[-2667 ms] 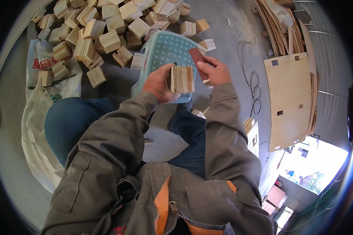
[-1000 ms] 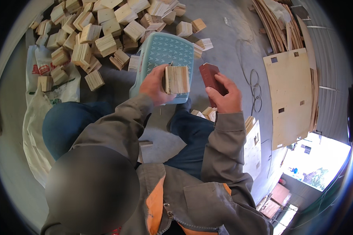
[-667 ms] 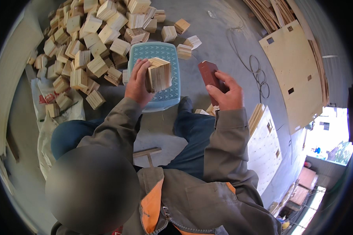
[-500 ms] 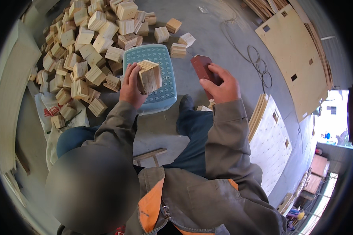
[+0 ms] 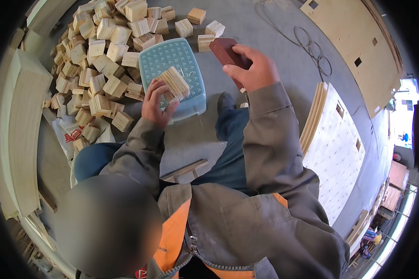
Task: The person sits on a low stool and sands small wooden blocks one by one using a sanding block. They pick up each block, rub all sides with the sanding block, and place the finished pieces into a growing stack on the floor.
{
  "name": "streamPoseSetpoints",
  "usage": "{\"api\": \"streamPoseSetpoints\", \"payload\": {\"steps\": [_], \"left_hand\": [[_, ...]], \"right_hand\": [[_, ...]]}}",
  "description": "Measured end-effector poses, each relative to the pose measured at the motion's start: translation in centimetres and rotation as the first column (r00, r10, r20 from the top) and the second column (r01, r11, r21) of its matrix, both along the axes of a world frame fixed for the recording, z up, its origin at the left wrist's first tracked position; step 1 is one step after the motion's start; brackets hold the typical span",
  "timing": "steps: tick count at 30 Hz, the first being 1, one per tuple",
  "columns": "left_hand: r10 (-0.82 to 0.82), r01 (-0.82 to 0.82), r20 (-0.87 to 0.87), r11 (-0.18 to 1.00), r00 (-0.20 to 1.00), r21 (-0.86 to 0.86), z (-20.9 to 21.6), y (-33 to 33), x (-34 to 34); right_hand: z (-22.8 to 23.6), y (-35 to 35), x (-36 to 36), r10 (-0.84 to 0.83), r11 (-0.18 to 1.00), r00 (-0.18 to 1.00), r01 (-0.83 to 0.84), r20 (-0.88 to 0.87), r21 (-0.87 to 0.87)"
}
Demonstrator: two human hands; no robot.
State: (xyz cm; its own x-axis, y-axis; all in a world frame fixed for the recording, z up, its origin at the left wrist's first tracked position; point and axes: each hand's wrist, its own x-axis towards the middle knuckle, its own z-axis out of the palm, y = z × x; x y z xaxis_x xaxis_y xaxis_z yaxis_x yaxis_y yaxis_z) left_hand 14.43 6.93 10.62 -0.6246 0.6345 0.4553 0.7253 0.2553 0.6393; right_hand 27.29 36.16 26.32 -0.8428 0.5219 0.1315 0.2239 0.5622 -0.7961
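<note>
Jacket (image 5: pixel 265 228): grey-brown with orange trim, filling the foreground and cut off at the bottom.
Blurred patch (image 5: pixel 107 225): a round grey smear at lower left, hiding much of the left sleeve (image 5: pixel 137 151).
Left hand (image 5: pixel 156 104): reaching forward, palm side in, fingers curled along one side of the plywood block, thumb at its near corner; it's holding, though how firmly is hard to tell.
Plywood block (image 5: pixel 174 83): tilted, layered edges showing, right over the stool top; whether it touches, I can't tell.
Right hand (image 5: pixel 256 67): up and out to the right, wrist bent inward, thumb and fingers closed round the red-brown oblong block.
Red-brown oblong block (image 5: pixel 226 51): slanting, its middle partly behind the fingers, well apart from the plywood one.
Stool (image 5: pixel 160 56): pale blue plastic, studded top, just beyond the left hand.
Sack (image 5: pixel 67 128): white with red print, lying flat, blocks on top of it; its inside is out of sight.
Pile of wooden blocks (image 5: pixel 100 106): heaped loose beyond the stool, strays to its right.
Doorway (image 5: pixel 407 100): glaring at far right, shapes there too small to read.
</note>
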Motion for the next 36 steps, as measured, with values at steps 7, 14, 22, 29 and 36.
{"api": "streamPoseSetpoints", "payload": {"steps": [7, 14, 22, 29, 36], "left_hand": [[0.140, -0.141, 0.011, 0.990, 0.990, 0.010, 1.2, 1.8, -0.1], [0.137, -0.137, 0.022, 0.990, 0.990, 0.030, 1.3, 2.0, -2.0], [0.170, -0.174, 0.088, 0.983, 0.982, 0.050, 3.8, 1.9, -2.4], [-0.301, 0.301, 0.004, 0.953, 0.953, 0.013, 7.2, 3.5, 1.5], [0.044, -0.044, 0.009, 0.999, 0.999, -0.019, 5.1, 4.8, 0.7]], "right_hand": [[-0.7, 1.3, 0.8, 0.017, 0.999, 1.000, -0.017, 0.001, 0.047], [-0.6, 1.3, 1.0, 0.037, 0.998, 0.999, -0.037, 0.002, 0.058], [-0.2, 1.4, 1.1, 0.052, 0.996, 0.998, -0.054, 0.030, 0.071], [-0.2, 1.6, 1.1, 0.058, 0.997, 0.997, -0.060, 0.041, 0.055], [-0.3, 1.8, 1.4, 0.061, 0.995, 0.997, -0.065, 0.051, 0.078]]}}
